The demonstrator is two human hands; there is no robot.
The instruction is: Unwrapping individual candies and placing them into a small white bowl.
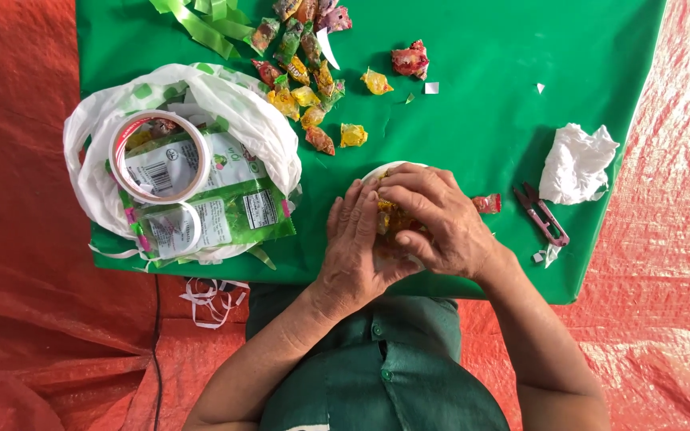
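Observation:
Both hands close around a white round object [383, 170] covered with wrapped candies, at the near edge of the green sheet [481, 120]. My left hand [354, 247] cups its left side and my right hand [434, 219] presses over the top and right. Yellow and orange wrappers [391, 217] show between my fingers; most of the object is hidden. One red candy [486, 203] lies just right of my right hand.
Loose wrapped candies [305, 64] lie scattered at the top centre. A white plastic bag [193, 96] on the left carries tape rolls [157, 156] and green packets [241, 211]. Small maroon snips [542, 214] and crumpled tissue [575, 164] lie on the right. Green ribbon [205, 24] sits top left.

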